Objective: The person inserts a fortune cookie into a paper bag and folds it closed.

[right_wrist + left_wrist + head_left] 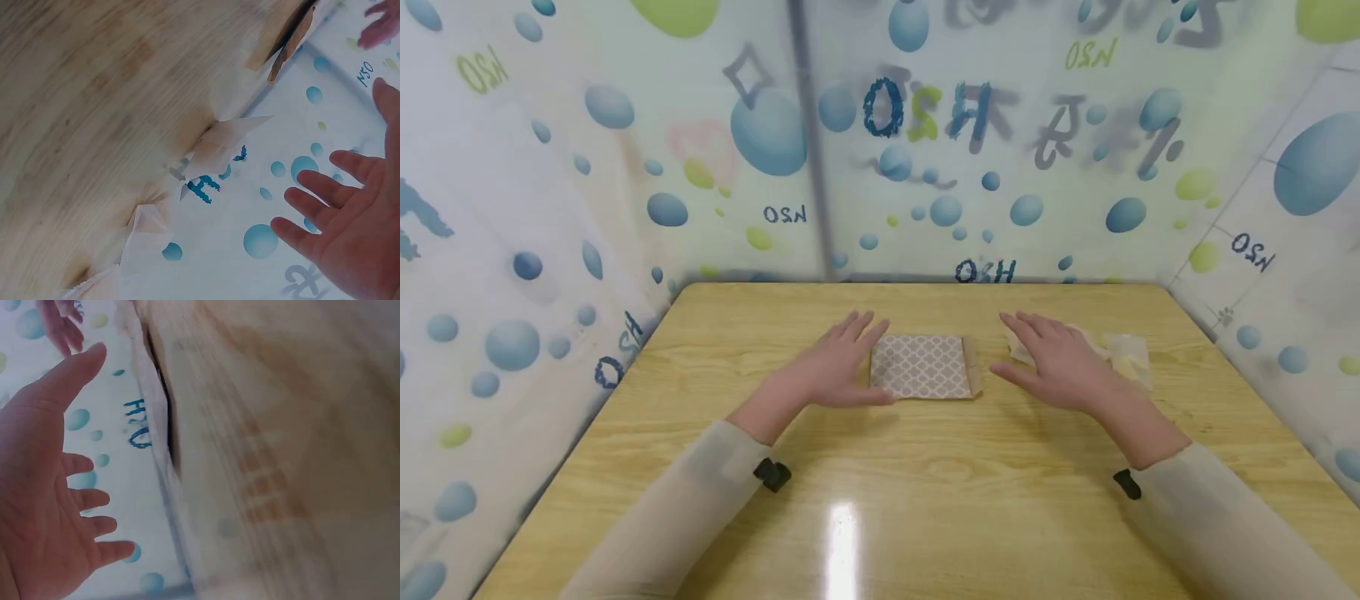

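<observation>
A flat rectangular packet (920, 367) with a grey-and-white lattice pattern lies on the wooden table, a brown paper flap (972, 367) along its right side. My left hand (842, 367) is held out at its left end, fingers straight and spread; the thumb overlaps the near left corner in the head view. Beyond the packet's right side, my right hand (1060, 362) is also spread, partly covering some pale paper scraps (1127, 357). Both wrist views show raised palms, the left hand (50, 487) and the right hand (350, 219), with nothing in them.
The wooden table (940, 483) fills the lower view, with a bright light reflection at its near side. Walls (880, 167) covered in blue and green bubble print stand behind it and on both sides. Crumpled scraps (215, 147) rise from the tabletop in the right wrist view.
</observation>
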The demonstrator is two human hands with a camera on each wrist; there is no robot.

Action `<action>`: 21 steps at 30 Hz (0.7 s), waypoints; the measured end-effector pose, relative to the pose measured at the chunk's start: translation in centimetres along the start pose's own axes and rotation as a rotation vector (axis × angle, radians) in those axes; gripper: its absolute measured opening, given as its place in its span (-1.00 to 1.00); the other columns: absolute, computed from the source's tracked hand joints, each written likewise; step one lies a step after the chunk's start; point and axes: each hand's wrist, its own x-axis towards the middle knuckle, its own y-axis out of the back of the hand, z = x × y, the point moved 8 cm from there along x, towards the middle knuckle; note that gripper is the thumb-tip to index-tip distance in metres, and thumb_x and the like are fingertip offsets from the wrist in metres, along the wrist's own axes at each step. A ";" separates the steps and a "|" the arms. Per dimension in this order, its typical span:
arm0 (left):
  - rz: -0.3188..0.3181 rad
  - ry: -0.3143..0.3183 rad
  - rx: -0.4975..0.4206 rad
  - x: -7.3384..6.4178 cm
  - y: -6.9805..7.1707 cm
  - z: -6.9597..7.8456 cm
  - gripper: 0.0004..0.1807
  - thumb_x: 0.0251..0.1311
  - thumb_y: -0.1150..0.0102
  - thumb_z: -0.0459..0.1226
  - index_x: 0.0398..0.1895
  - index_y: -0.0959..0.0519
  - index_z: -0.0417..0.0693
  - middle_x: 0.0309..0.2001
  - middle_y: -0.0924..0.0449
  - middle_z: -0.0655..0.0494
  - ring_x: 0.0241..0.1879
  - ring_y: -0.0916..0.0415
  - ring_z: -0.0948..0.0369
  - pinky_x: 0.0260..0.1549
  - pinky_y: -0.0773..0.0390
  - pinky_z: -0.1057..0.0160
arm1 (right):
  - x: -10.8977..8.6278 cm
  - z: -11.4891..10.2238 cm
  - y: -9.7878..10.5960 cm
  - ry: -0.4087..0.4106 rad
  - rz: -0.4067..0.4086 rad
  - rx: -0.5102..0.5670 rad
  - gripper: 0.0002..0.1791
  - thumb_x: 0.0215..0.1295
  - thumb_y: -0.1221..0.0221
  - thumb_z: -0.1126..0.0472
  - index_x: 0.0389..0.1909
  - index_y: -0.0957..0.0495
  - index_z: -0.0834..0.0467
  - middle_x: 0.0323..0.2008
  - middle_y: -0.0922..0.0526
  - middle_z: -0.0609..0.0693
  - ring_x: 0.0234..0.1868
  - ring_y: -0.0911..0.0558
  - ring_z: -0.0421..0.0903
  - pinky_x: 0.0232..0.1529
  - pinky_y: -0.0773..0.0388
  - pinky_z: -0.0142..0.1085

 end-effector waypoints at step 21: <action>-0.137 -0.042 -0.093 5.3 -2.3 1.1 0.19 0.20 -0.55 0.23 0.79 -0.14 0.10 0.73 -0.11 -0.16 0.68 -0.16 -0.16 0.61 -0.32 -0.18 | 0.2 -0.2 -0.5 0.032 0.039 0.061 -0.24 0.62 -0.23 -0.12 0.64 -0.35 0.20 0.53 -0.47 0.34 0.50 -0.49 0.39 0.46 -0.45 0.35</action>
